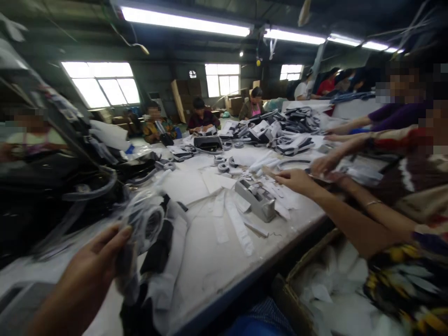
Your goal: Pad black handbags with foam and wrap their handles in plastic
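Head view. The person's left hand point(93, 266), at the lower left, pinches a plastic-wrapped piece point(128, 268) between thumb and fingers, above the near left part of the white tabletop point(206, 280). Just beside it lie a clear-wrapped pale coil point(153, 222) and a black padded length point(158, 247) edged with pale wrapping. The right hand point(292, 181), reaching from a dark sleeve point(402, 284) with a yellow floral pattern, has its fingers drawn together over the far right of the tabletop; blur prevents telling whether they grip anything. Between the two hands stands a grey tape dispenser point(259, 203), any lettering on it too blurred to read, with white strips point(238, 226) beside it. Small grey rolls point(223, 167) lie beyond, before a heap of grey-and-white bundles point(280, 126). At right, a co-worker's hand point(325, 164) works near the right hand. Below the tabletop edge, an open carton point(294, 270) holds white pieces point(325, 280); black bags point(52, 182) crowd the left
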Available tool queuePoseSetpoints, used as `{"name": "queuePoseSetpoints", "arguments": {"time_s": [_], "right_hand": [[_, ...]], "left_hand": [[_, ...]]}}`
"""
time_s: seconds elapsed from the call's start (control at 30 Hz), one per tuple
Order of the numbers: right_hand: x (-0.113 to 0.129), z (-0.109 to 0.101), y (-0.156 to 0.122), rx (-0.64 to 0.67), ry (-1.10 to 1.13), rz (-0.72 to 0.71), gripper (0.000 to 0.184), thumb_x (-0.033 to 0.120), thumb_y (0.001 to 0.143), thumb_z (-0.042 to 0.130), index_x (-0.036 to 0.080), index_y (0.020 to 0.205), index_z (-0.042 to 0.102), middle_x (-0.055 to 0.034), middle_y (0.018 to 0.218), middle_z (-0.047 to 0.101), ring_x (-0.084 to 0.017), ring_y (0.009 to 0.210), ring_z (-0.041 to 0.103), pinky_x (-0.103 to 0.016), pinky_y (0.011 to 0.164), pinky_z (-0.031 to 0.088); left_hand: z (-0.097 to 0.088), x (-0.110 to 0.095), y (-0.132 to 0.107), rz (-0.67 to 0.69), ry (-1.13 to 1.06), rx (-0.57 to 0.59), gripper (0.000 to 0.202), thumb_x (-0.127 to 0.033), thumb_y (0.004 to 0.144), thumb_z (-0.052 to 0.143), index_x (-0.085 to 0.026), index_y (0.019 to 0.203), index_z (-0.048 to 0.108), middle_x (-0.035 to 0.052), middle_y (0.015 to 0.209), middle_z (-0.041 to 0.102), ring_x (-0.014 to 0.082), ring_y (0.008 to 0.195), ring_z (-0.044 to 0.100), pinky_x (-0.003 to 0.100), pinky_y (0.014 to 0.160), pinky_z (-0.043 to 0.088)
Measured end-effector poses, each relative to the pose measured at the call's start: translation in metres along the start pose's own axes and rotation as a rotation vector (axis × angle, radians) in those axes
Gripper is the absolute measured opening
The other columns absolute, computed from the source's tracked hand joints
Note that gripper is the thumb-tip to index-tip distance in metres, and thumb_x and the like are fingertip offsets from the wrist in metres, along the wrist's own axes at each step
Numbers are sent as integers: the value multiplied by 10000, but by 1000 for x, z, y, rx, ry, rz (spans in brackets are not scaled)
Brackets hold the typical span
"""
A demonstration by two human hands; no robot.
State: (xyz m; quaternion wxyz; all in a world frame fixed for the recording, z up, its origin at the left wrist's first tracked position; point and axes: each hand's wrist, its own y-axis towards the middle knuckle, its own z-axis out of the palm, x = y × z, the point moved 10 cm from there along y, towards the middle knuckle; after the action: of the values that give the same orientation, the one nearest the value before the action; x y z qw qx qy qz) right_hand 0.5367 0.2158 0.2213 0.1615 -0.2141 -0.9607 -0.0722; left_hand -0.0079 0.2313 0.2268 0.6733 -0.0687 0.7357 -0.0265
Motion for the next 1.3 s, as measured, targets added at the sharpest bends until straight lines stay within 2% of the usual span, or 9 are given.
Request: {"name": "queuePoseSetpoints", "arguments": {"time_s": [0.17, 0.3, 0.4, 0.5, 0.63, 0.8, 0.93, 1.1, 1.3], "right_hand": [[126, 34, -79, 342, 699, -442, 421, 542, 865, 613, 156, 923, 770, -51, 774, 690, -156, 684, 602, -244, 614, 450], [190, 74, -113, 506, 745, -519, 374, 485, 880, 605, 153, 920, 774, -19, 687, 653, -132, 629, 577, -226, 594, 440], [200, 96, -86, 357, 440, -491, 341, 364, 940, 517, 170, 1095, 751, -51, 853, 723, -153, 743, 644, -229, 667, 476], [194, 118, -52, 284, 108, -460, 245, 242, 887, 571, 163, 987, 780, -94, 931, 745, -207, 879, 666, -253, 734, 471], [177, 134, -20, 363, 16, -417, 114, 189, 784, 678, 154, 815, 782, -117, 899, 752, -244, 898, 670, -270, 741, 466], [157, 118, -2, 452, 95, -350, 114, 219, 780, 708, 118, 739, 742, -79, 650, 695, -181, 645, 651, -243, 633, 472], [179, 90, -26, 406, 349, -439, 304, 387, 931, 542, 126, 959, 696, -72, 817, 709, -134, 699, 639, -208, 643, 484], [241, 86, -111, 702, 970, -672, 370, 469, 834, 669, 139, 999, 679, -23, 780, 657, -123, 660, 605, -240, 636, 503], [270, 99, -134, 629, 943, -638, 241, 363, 819, 683, 140, 902, 719, -10, 699, 655, -114, 599, 583, -220, 562, 453]], "left_hand": [[21, -11, -7, 91, -165, 135, 445, -463, 665, 856, -188, 983, 710, 13, 877, 740, 131, 696, 645, 187, 596, 519], [26, -15, -11, 121, -169, 144, 321, -416, 728, 827, -194, 932, 717, -5, 836, 721, 106, 708, 625, 157, 636, 500], [27, -15, -10, 139, -162, 154, 336, -420, 743, 815, -199, 976, 717, -12, 838, 716, 102, 714, 619, 159, 669, 504], [27, -15, -8, 156, -162, 146, 333, -431, 734, 817, -190, 940, 715, -18, 794, 702, 103, 688, 611, 165, 656, 503], [27, -12, -4, 145, -153, 142, 343, -435, 712, 828, -193, 928, 718, -22, 777, 700, 108, 662, 612, 170, 616, 496], [27, -7, 1, 121, -163, 161, 393, -437, 730, 815, -212, 1037, 717, -9, 832, 722, 130, 711, 644, 181, 640, 513], [29, -7, 2, 105, -183, 166, 409, -438, 715, 828, -183, 1016, 716, 11, 836, 728, 126, 697, 642, 182, 640, 515], [32, -7, -1, 87, -175, 197, 458, -450, 751, 798, -168, 1099, 705, 34, 871, 737, 129, 689, 643, 196, 638, 513], [25, -11, -2, 193, -100, 210, 493, -433, 813, 747, -178, 1226, 659, 63, 1068, 732, 210, 991, 664, 283, 887, 508]]}}
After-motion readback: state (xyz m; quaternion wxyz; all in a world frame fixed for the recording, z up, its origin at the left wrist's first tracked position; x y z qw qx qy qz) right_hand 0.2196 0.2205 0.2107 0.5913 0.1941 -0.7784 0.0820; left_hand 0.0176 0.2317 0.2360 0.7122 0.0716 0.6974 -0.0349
